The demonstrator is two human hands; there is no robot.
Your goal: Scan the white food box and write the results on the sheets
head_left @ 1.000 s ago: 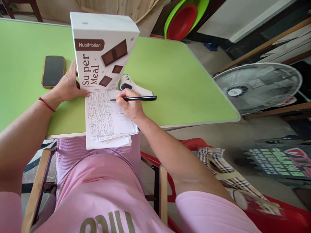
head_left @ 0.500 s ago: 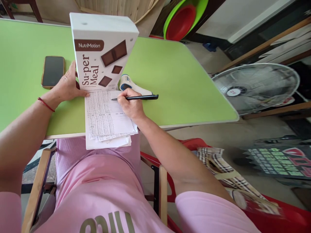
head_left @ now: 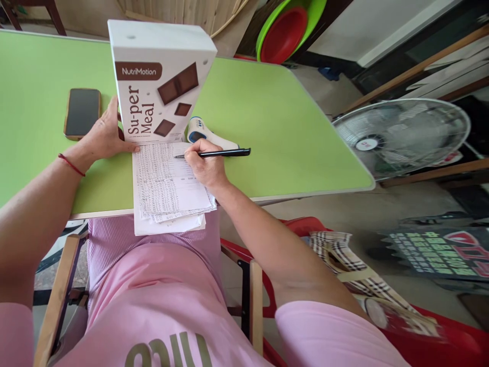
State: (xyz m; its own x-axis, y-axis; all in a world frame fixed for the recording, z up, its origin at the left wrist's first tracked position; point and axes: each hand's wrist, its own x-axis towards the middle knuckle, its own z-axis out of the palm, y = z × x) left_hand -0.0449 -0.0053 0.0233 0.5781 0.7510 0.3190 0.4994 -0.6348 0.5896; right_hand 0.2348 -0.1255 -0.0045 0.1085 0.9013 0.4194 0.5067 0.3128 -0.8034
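Observation:
A black pen (head_left: 235, 152) is pinched in my right hand (head_left: 208, 165), its tip at the top of a handwritten sheet (head_left: 160, 178). That sheet lies on a stack of papers reaching over the table's near edge. A white box (head_left: 164, 81) printed "NutriMotion Su-per Meal" stands upright at the far end of the papers. My left hand (head_left: 105, 132) grips the box's lower left edge, with the thumb by the paper's corner and the other fingers partly hidden behind the box. Beside the box, near my right hand, lies a white and blue handheld thermometer (head_left: 210, 135).
On the green table (head_left: 275, 122), a phone (head_left: 82, 113) lies left of my left hand. A fan (head_left: 405, 137) stands beyond the table's right end. Green and red basins (head_left: 284, 35) sit behind it. A red chair (head_left: 439, 326) with a checked bag is at my right.
Almost nothing differs. The pen's back end has shifted very slightly to the right, and the whole view has drifted a few pixels.

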